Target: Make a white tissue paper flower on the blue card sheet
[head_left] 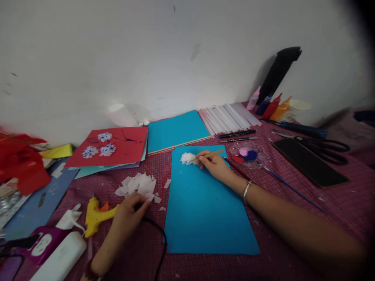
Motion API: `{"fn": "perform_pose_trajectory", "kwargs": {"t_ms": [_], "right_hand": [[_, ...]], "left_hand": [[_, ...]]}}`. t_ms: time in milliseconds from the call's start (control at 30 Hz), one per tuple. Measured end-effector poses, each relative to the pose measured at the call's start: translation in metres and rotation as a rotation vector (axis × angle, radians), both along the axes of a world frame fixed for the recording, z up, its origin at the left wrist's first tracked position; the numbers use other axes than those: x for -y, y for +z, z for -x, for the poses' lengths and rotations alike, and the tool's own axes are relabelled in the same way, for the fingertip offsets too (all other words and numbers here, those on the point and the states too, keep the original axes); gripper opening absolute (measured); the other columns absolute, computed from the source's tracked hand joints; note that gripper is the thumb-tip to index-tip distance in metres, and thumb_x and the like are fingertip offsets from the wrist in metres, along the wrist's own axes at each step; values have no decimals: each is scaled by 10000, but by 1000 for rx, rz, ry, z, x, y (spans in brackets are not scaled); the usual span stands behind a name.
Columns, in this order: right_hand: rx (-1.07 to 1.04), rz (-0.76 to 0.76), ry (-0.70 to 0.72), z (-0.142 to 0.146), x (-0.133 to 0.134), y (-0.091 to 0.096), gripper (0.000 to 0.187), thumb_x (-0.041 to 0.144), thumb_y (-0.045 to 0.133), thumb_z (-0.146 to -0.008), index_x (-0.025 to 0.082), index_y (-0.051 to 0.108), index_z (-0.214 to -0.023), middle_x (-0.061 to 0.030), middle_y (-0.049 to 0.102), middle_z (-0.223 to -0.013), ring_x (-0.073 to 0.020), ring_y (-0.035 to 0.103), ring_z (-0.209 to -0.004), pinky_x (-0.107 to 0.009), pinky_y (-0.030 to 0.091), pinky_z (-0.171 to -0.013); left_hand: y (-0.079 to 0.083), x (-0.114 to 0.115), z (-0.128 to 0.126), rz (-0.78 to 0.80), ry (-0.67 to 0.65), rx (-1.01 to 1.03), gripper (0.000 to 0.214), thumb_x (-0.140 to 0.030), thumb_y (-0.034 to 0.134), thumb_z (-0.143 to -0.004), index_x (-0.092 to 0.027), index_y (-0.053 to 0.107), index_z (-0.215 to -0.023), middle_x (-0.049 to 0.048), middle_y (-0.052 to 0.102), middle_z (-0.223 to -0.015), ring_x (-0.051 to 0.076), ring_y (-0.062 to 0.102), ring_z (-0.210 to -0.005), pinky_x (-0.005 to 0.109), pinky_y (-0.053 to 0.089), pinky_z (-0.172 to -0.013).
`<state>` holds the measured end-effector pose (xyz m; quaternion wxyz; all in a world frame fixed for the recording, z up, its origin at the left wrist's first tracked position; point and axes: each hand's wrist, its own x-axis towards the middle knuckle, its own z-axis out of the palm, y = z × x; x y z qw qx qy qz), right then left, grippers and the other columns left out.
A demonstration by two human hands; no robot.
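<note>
My right hand [209, 160] grips a thin wooden stick [215, 153], its tip at a crumpled white paper tuft [186, 158] near the top of a blue sheet [211, 218]. To the left, my left hand [131, 210] is closed, thumb and forefinger together, beside a pile of torn white paper pieces [139, 183]. Whether a piece is between those fingertips cannot be made out. A yellow glue gun [93, 218] lies just left of that hand.
A red sheet [125, 154] with white-and-blue tufts lies back left. Blue sheets [175, 128] and glue sticks [228, 117] line the wall. Right are a paint palette [262, 158], brush [293, 189], phone [310, 162], scissors [325, 148] and paint bottles [272, 107]. A black cord [164, 238] crosses the front.
</note>
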<state>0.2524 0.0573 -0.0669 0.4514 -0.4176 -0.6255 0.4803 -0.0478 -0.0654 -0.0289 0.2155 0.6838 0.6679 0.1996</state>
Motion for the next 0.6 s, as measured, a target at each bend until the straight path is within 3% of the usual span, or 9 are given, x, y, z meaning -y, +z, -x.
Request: {"fn": "perform_pose_trajectory", "kwargs": {"t_ms": [167, 333, 467, 600], "right_hand": [[-11, 2, 5, 0, 0, 2, 184, 318, 472, -851, 177, 590, -858, -19, 642, -753, -132, 565, -565, -265, 436, -542], [-36, 24, 9, 0, 0, 5, 157, 285, 482, -846, 175, 593, -850, -12, 633, -732, -124, 552, -559, -252, 428, -534], [-52, 22, 20, 1, 0, 7, 152, 277, 478, -843, 178, 589, -817, -14, 624, -735, -123, 543, -560, -251, 423, -532], [-52, 11, 28, 1, 0, 6, 164, 288, 469, -847, 183, 583, -794, -11, 618, -730, -124, 540, -562, -252, 420, -536]], "left_hand": [[21, -1, 16, 66, 216, 347, 264, -453, 620, -750, -199, 608, -680, -22, 559, -654, 149, 509, -654, 242, 412, -612], [42, -4, 16, 143, 273, 418, 272, -463, 695, -685, -195, 650, -706, -20, 581, -684, 134, 500, -645, 213, 392, -559], [41, -4, 17, 236, 273, 524, 292, -471, 715, -656, -198, 634, -717, -38, 566, -610, 101, 475, -539, 190, 363, -481], [32, -8, 20, 313, 222, 494, 312, -453, 732, -639, -182, 582, -680, -57, 520, -509, 76, 435, -442, 175, 316, -414]]}}
